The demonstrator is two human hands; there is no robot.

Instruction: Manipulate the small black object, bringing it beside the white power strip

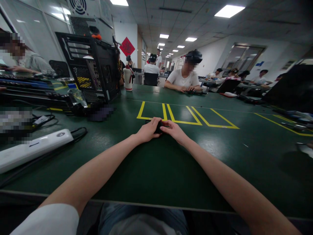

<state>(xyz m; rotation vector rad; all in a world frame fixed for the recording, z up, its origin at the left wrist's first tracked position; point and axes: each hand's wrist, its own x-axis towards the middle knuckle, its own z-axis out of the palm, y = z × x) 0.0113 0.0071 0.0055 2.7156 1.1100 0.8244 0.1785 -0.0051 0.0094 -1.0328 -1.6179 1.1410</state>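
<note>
A small black object sits between my two hands, low over the green table; its kind is hard to make out because fingers cover most of it. My left hand is closed round its left side, with the thumb along the near edge. From the other side, my right hand grips its right end between thumb and fingers. Just beyond the hands, yellow tape outlines mark the tabletop.
To the left lie a white power strip with black cables and an open black computer case. A white cup stands behind. Across the table sits a person in a white shirt. Tools lie at the far right.
</note>
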